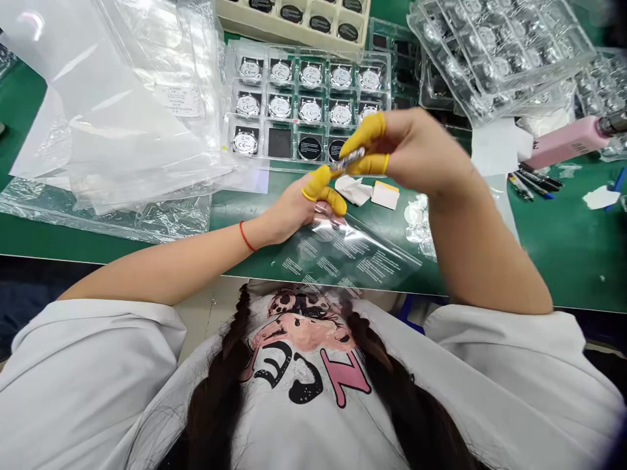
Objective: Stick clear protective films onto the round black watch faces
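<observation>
My right hand (392, 147), with yellow finger cots on thumb and forefinger, pinches a small silver piece seen edge-on, apparently a watch case (351, 158). The fingertips of my left hand (313, 196), also in yellow cots, touch its near end. Below them my left hand grips a clear film sheet (362, 258) printed with small white text, which hangs over the table edge. Just beyond my hands lies a clear tray (264, 91) with rows of silver watch cases marked CE (310, 111). Its front row also has black round discs (310, 148) and a bare black square (279, 142).
Plastic bags (132, 111) spread over the left side. A cream box (294, 32) of dark discs stands behind the tray. Stacked clear trays (504, 52), a pink bottle (563, 142) and pens (533, 181) are at the right. Crumpled tissue (353, 189) and a white pad (385, 196) lie near my hands.
</observation>
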A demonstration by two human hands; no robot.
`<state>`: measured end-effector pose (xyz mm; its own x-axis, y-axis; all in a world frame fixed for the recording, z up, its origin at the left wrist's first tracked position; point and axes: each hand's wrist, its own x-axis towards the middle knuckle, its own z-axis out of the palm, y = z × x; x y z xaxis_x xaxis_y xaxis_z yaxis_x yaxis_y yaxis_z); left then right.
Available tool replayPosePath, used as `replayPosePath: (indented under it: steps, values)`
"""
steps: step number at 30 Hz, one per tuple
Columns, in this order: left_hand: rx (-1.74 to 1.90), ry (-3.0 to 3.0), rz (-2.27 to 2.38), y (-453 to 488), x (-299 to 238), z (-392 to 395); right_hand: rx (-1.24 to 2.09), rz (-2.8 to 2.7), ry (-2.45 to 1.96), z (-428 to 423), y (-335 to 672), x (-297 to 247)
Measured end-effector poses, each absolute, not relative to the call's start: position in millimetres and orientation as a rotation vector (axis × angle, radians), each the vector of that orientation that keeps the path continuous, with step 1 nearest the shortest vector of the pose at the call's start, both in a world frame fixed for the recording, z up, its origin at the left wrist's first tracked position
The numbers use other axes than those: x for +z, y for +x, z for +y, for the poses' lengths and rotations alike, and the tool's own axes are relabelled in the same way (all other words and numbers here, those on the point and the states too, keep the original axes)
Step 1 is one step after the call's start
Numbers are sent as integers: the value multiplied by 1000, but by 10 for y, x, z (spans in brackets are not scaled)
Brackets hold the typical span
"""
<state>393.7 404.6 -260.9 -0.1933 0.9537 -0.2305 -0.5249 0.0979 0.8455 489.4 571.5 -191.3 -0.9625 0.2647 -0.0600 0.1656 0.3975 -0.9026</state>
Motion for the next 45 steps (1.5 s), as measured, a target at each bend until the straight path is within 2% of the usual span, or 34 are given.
replayPosePath:
  steps: [5,9,12,18,22,25,28,29,32,35,37,41,45]
  values:
    - [1474,662,1104,3915,-2733,4099,1657,-2364,-474,5591,5124,-2414]
    - [1514,774,1247,3887,-2851,4117,1662,-2293,-547,5513,5176,-2568]
    - [1461,853,1282,3891,-2852,4081,1427,-2399,-525,5470,5228,-2589]
    - [1404,886,1392,3946,-2743,4001,746,-2561,-414,5193,5260,-2561]
    - [1390,838,1485,3939,-2709,4029,733,-2531,-346,5256,5353,-2373]
    - [1377,867,1482,3925,-2682,4040,757,-2308,-612,5720,5641,-2342]
    - [1351,873,1472,3927,-2654,4033,588,-2492,-1023,6204,5966,-2496]
    - [1343,857,1475,3932,-2645,4029,425,-2546,-1083,6279,6019,-2556]
    - [1325,803,1467,3947,-2620,4022,159,-2602,-934,6182,5896,-2679]
    - [1354,799,1463,3947,-2600,4024,306,-2791,-640,5899,5495,-2723]
    - [1383,808,1473,3937,-2590,4029,445,-2892,-625,5793,5285,-2727]
    - [1402,821,1479,3909,-2592,4034,630,-2675,-622,5680,5254,-2610]
    - [1386,876,1512,3901,-2647,4017,598,-2553,-258,5379,5344,-2470]
